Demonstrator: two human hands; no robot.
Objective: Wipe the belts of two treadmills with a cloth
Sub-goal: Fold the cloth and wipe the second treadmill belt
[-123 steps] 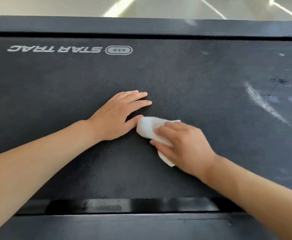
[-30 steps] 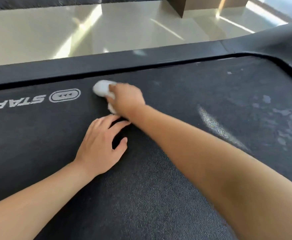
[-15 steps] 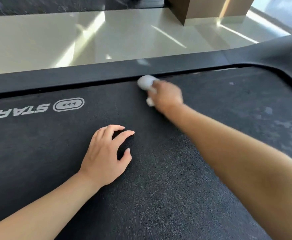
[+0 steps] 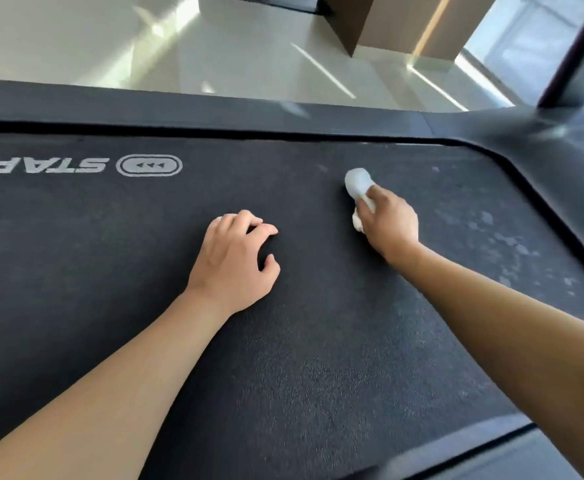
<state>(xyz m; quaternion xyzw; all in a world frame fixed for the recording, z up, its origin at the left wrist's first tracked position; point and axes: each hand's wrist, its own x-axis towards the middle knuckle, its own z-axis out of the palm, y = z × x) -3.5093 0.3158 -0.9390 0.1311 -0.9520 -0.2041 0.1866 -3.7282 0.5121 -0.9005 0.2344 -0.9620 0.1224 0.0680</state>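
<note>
Rightward across the treadmill belt (image 4: 301, 358) is where the right hand (image 4: 389, 225) has travelled since half a second ago, carrying the white cloth (image 4: 358, 183) from the far edge near the side rail (image 4: 214, 109) to a spot right of centre, nearer the pale smudges (image 4: 501, 237) at the right of the frame. The left hand (image 4: 233, 261) has stayed put in the middle of the frame, but its fingers have curled more; they are bent, close together, tips touching the belt, holding nothing.

The cloth looks light, soft and easily squashed, bunched into a wad, so it should hold well when gripped around its bulk and pressed flat under the palm. The right hand's fingers are curled over the wad's near end, clamping it against the belt. Its rounded far end sticks out beyond the fingertips toward the upper left, and a small fold shows at the thumb side. The rough belt would likely drag on it, so a loose grip might let it roll.
</note>
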